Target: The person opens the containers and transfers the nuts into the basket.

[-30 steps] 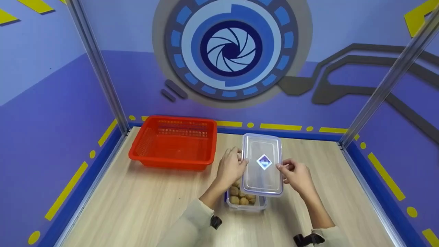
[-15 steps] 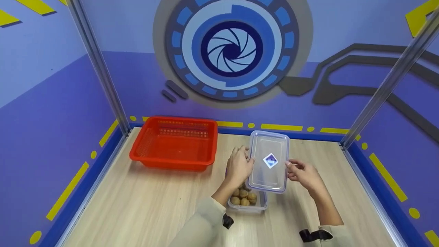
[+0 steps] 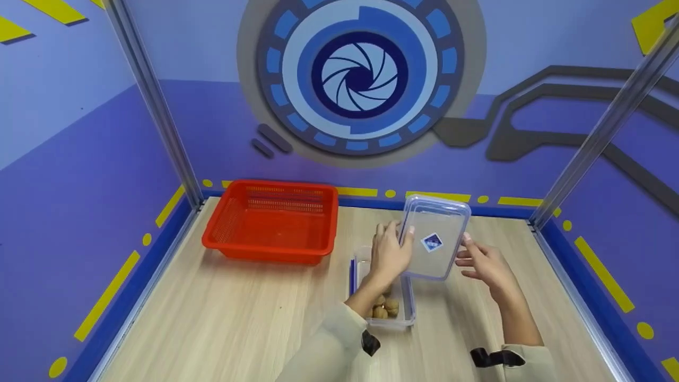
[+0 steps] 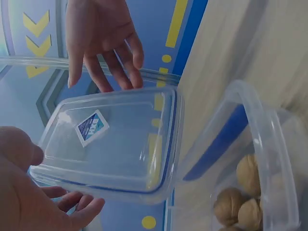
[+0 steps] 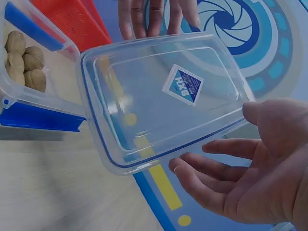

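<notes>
A clear plastic container lid point(image 3: 432, 260) with a blue seal and a diamond-shaped label is held up, tilted, between both hands. My left hand point(image 3: 391, 257) grips its left edge, thumb on the near face and fingers behind. My right hand point(image 3: 490, 270) pinches the opposite edge near a corner, thumb in front, the other fingers spread below. Beneath and to the left stands the clear container point(image 3: 407, 313), uncovered, with blue side flaps. Several walnuts point(image 5: 26, 62) lie in it; in the head view my left hand and forearm hide part of the container and the walnuts point(image 3: 390, 307).
A red plastic basket point(image 3: 276, 253) with slotted walls stands at the back left of the wooden table point(image 3: 233, 313). Patterned blue and purple panels point(image 3: 212, 132) enclose the table at the back and sides, with metal posts at the corners.
Both hands have carried the lid to the right and slightly farther back, away from over the container. The lid has tipped more upright. The container and red basket stay in place.
</notes>
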`<state>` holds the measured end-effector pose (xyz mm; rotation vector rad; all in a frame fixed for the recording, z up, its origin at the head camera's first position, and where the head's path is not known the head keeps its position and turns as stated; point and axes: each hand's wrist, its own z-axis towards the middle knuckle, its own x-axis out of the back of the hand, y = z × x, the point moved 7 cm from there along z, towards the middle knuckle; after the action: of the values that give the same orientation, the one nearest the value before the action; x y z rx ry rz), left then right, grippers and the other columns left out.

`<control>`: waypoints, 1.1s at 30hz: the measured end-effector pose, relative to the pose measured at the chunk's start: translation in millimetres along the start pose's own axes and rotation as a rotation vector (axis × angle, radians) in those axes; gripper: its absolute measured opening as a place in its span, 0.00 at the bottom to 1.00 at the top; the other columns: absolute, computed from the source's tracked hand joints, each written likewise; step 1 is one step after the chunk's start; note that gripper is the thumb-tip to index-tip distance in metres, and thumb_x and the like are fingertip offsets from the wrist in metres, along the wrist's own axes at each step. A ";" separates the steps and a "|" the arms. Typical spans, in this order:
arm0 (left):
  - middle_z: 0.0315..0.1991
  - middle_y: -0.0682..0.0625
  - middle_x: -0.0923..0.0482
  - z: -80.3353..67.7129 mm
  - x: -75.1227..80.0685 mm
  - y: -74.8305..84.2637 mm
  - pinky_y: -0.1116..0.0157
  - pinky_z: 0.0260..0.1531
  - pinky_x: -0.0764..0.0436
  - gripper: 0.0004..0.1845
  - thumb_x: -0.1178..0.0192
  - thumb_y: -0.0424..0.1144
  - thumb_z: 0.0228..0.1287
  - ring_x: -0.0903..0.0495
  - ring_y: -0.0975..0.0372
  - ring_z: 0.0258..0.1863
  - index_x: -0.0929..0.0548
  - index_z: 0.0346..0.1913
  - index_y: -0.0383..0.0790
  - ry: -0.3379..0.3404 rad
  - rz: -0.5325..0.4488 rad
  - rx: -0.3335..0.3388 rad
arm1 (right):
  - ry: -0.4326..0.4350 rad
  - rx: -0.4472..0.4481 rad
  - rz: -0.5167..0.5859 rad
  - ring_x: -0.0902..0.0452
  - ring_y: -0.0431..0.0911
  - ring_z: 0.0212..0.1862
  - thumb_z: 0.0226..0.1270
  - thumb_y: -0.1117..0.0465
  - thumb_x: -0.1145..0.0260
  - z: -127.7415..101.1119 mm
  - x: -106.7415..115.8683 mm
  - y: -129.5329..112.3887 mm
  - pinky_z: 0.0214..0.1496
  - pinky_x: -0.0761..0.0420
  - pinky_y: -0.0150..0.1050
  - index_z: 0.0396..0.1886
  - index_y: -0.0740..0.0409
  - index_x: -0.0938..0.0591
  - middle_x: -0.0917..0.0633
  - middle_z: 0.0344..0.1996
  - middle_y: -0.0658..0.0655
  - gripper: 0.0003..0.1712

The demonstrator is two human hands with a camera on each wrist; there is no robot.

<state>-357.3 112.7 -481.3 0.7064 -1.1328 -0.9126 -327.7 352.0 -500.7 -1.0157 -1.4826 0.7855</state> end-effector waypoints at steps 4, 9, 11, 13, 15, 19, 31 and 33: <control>0.57 0.44 0.23 -4.8 -8.6 3.2 0.49 0.61 0.21 0.27 0.50 0.55 0.83 0.21 0.50 0.59 0.21 0.69 0.40 -0.013 -0.085 0.053 | -0.044 -0.012 0.138 0.24 0.64 0.69 0.79 0.25 0.60 2.0 9.6 4.2 0.65 0.18 0.47 0.80 0.72 0.37 0.27 0.71 0.76 0.56; 0.61 0.46 0.22 -10.4 -15.8 8.4 0.50 0.67 0.24 0.28 0.58 0.56 0.87 0.22 0.51 0.64 0.20 0.69 0.41 -0.008 -0.166 0.073 | -0.078 0.003 0.374 0.21 0.59 0.68 0.82 0.32 0.54 3.5 20.9 12.1 0.65 0.19 0.43 0.78 0.74 0.36 0.26 0.71 0.74 0.50; 0.58 0.46 0.21 -11.1 -16.9 10.6 0.51 0.66 0.23 0.27 0.58 0.55 0.87 0.20 0.51 0.62 0.18 0.67 0.40 0.015 -0.179 0.051 | -0.081 0.018 0.477 0.18 0.57 0.65 0.85 0.38 0.52 4.8 24.8 14.3 0.65 0.19 0.43 0.73 0.71 0.29 0.21 0.67 0.71 0.41; 0.55 0.46 0.19 -11.8 -18.4 12.6 0.52 0.64 0.22 0.27 0.59 0.54 0.88 0.19 0.52 0.59 0.17 0.64 0.39 0.026 -0.178 0.023 | -0.078 0.026 0.602 0.15 0.56 0.62 0.86 0.43 0.49 6.6 28.0 16.6 0.65 0.19 0.45 0.64 0.67 0.20 0.15 0.61 0.68 0.31; 0.55 0.47 0.18 -12.5 -21.0 13.7 0.53 0.62 0.21 0.27 0.58 0.53 0.88 0.18 0.53 0.57 0.16 0.63 0.38 0.021 -0.172 0.006 | -0.078 0.027 0.706 0.14 0.56 0.59 0.87 0.49 0.47 8.2 30.2 17.9 0.66 0.20 0.45 0.54 0.63 0.15 0.11 0.54 0.64 0.24; 0.53 0.46 0.16 -12.8 -24.7 11.9 0.55 0.59 0.19 0.26 0.56 0.51 0.87 0.17 0.54 0.55 0.14 0.59 0.36 0.017 -0.192 0.013 | -0.069 -0.008 0.852 0.13 0.51 0.56 0.85 0.57 0.43 10.3 32.6 20.7 0.68 0.22 0.42 0.49 0.63 0.13 0.10 0.48 0.58 0.17; 0.45 0.43 0.14 -16.9 -49.7 -22.9 0.61 0.51 0.14 0.14 0.39 0.29 0.75 0.15 0.57 0.46 0.17 0.57 0.22 0.014 -0.624 0.321 | -0.037 -0.133 0.902 0.12 0.44 0.50 0.81 0.64 0.38 11.0 41.3 42.2 0.58 0.16 0.35 0.47 0.58 0.09 0.10 0.47 0.55 0.11; 0.43 0.42 0.15 -19.1 -55.5 -26.6 0.60 0.50 0.13 0.15 0.38 0.27 0.74 0.15 0.57 0.43 0.18 0.57 0.21 0.000 -0.676 0.346 | -0.041 -0.139 0.842 0.12 0.44 0.50 0.81 0.64 0.37 11.4 43.5 48.4 0.57 0.15 0.35 0.49 0.58 0.09 0.09 0.47 0.54 0.11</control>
<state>-354.0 149.8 -534.0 1.4247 -1.0744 -1.2869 -331.2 412.1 -527.9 -1.7764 -1.1243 1.2981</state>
